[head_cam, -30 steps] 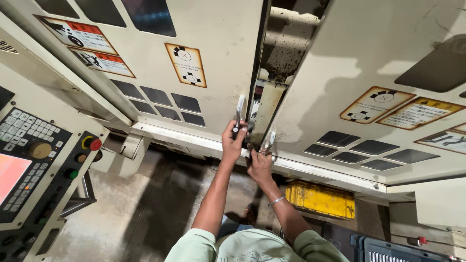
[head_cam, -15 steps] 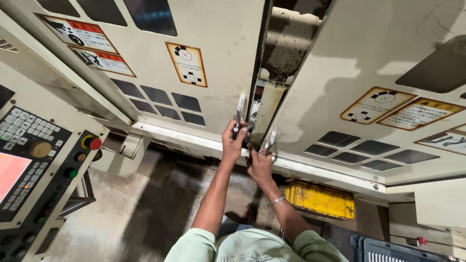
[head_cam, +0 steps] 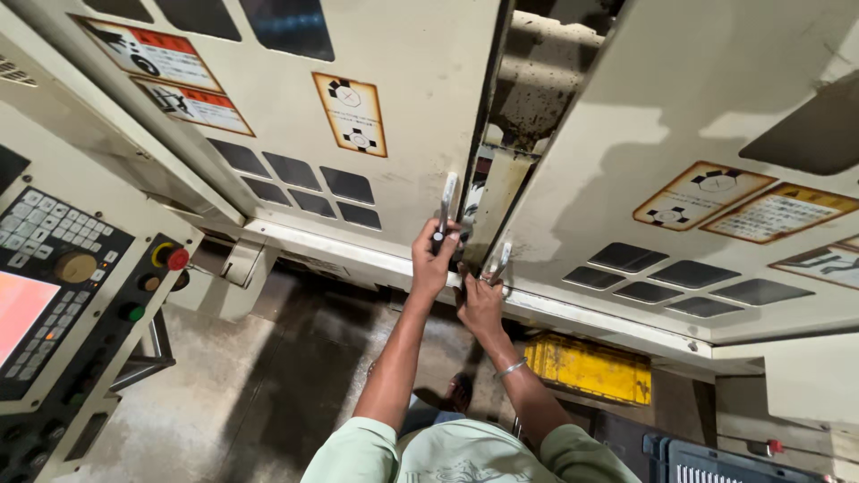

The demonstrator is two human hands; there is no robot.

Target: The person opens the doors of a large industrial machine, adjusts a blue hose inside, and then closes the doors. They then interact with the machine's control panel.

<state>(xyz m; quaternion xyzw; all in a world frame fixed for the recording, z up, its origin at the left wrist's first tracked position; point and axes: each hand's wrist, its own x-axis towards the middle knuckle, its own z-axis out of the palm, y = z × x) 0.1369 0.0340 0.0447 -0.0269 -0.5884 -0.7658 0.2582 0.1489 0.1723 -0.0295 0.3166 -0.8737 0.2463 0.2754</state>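
Metal door handles at frame centre are gripped, left hand [head_cam: 434, 264] curled round one handle [head_cam: 445, 204], right hand [head_cam: 480, 304] round the other [head_cam: 497, 262]; an even, simultaneous pull is advised.

My left hand [head_cam: 436, 261] on left door handle [head_cam: 446, 204], right hand [head_cam: 481, 304] on right door handle [head_cam: 497, 263], door gap [head_cam: 501, 179] between them. Control panel [head_cam: 63, 295] far left of gap; crate [head_cam: 586, 368] below right door [head_cam: 680, 161].
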